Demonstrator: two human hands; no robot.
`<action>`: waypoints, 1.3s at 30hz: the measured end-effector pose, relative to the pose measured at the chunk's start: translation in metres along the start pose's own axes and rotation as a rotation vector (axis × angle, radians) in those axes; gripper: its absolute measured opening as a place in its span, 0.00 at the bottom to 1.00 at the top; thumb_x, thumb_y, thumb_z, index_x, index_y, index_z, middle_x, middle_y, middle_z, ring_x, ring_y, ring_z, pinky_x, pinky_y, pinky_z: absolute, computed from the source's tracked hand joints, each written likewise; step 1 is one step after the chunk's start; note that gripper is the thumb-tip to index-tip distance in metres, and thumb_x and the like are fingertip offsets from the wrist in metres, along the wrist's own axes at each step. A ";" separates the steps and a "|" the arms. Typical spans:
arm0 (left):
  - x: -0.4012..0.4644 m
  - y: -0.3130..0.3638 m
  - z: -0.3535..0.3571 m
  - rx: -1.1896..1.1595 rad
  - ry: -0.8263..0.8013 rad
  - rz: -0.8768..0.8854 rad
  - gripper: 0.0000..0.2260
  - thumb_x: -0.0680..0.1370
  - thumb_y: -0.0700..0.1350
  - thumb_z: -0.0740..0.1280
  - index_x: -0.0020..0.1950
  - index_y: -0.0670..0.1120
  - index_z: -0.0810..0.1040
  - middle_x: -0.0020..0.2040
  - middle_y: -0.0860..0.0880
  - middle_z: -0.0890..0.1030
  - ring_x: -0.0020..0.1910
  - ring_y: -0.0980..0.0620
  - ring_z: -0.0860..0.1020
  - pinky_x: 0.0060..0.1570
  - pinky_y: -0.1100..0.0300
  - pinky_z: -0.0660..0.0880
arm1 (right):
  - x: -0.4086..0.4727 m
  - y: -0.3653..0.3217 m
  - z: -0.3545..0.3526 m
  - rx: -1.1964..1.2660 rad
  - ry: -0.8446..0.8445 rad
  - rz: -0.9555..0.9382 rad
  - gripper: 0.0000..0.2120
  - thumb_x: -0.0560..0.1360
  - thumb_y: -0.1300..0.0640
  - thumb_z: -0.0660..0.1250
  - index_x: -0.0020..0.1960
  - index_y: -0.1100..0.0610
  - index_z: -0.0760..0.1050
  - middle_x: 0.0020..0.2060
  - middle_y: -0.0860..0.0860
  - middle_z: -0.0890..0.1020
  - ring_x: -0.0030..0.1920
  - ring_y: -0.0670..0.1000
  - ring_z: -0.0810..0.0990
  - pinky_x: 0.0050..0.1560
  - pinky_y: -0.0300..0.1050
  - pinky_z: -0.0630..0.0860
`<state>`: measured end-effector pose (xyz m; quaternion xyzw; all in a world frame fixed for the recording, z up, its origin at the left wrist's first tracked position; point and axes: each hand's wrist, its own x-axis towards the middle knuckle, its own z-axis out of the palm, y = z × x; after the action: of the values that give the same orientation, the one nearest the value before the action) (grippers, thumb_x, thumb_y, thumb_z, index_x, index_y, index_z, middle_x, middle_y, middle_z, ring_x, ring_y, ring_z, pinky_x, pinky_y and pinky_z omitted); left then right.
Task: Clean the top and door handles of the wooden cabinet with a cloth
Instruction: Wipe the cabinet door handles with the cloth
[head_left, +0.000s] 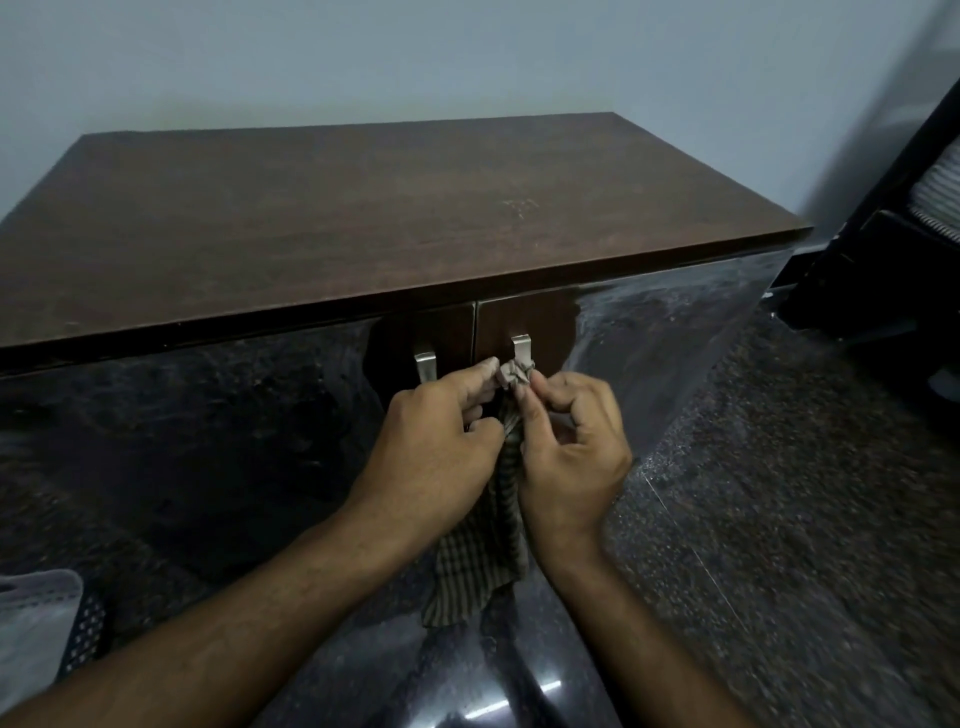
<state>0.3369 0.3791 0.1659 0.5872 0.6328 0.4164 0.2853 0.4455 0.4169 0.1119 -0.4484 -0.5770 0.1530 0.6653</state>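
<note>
A dark wooden cabinet (363, 208) stands against the wall, its flat top bare and a little dusty. Two metal door handles sit where its glossy doors meet: the left handle (426, 364) and the right handle (521, 347). A striped brown cloth (480, 561) hangs down in front of the doors. Its bunched upper end (514, 375) is pressed against the lower part of the right handle. My left hand (441, 436) pinches the cloth from the left. My right hand (571, 441) pinches it from the right, fingertips at the bunched end.
A pale wall rises behind the cabinet. Dark speckled polished floor (779, 519) spreads to the right. A black frame with a ribbed white object (930, 192) stands at the far right. A grey perforated item (41, 623) lies at the lower left.
</note>
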 end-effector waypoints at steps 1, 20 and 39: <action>0.001 0.000 0.000 0.002 0.003 0.001 0.26 0.75 0.38 0.65 0.73 0.51 0.70 0.66 0.55 0.78 0.63 0.65 0.74 0.59 0.73 0.69 | -0.001 0.001 -0.001 0.019 -0.010 0.042 0.03 0.73 0.69 0.74 0.45 0.65 0.81 0.44 0.55 0.81 0.47 0.40 0.80 0.44 0.31 0.77; -0.001 0.016 -0.001 0.027 0.034 0.035 0.25 0.76 0.38 0.64 0.73 0.48 0.70 0.66 0.53 0.78 0.64 0.63 0.74 0.62 0.69 0.69 | 0.036 -0.031 -0.001 0.154 -0.033 0.440 0.10 0.69 0.63 0.78 0.47 0.56 0.81 0.39 0.52 0.83 0.36 0.48 0.80 0.38 0.40 0.79; -0.009 0.022 -0.003 0.103 0.196 0.077 0.20 0.76 0.39 0.65 0.68 0.48 0.76 0.60 0.52 0.82 0.58 0.64 0.78 0.51 0.83 0.67 | 0.032 -0.017 0.018 0.031 0.085 0.368 0.10 0.67 0.53 0.80 0.41 0.51 0.80 0.36 0.44 0.83 0.36 0.41 0.81 0.36 0.35 0.78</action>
<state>0.3464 0.3692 0.1852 0.5815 0.6550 0.4495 0.1755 0.4331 0.4386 0.1441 -0.5421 -0.4541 0.2621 0.6567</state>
